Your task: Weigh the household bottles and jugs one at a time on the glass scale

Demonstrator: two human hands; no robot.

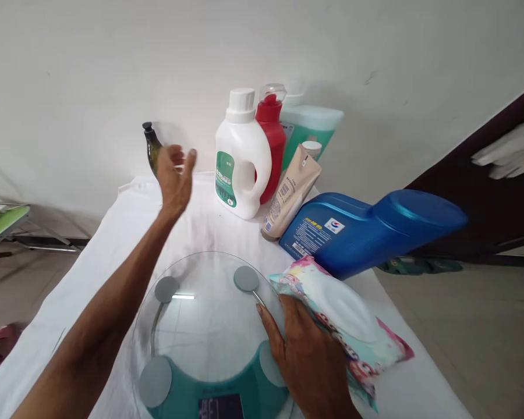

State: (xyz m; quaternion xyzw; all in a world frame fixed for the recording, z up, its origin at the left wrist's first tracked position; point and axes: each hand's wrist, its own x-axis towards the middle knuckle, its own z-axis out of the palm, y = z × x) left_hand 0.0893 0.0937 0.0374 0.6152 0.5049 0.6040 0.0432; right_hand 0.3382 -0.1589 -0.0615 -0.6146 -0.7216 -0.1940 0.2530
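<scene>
My left hand (174,180) reaches to the back left, its fingers apart and curved. It is beside a dark green bottle with a black cap (149,139), whose lower part it hides; I cannot tell whether they touch. My right hand (308,352) lies with thumb and forefinger spread over the right edge of a round glass bathroom scale (205,326). Teal covers the scale's near part, around a small lit display (220,406). Against the right hand's outer side leans a pack of wet wipes (344,302), its far-side fingers partly hidden.
A white detergent jug (240,151) stands at the back, before a red bottle (271,139) and a green liquid container (310,125). A beige tube (292,189) leans beside a tilted blue jug (344,233). White cloth (109,256) covers the table; the wall is behind.
</scene>
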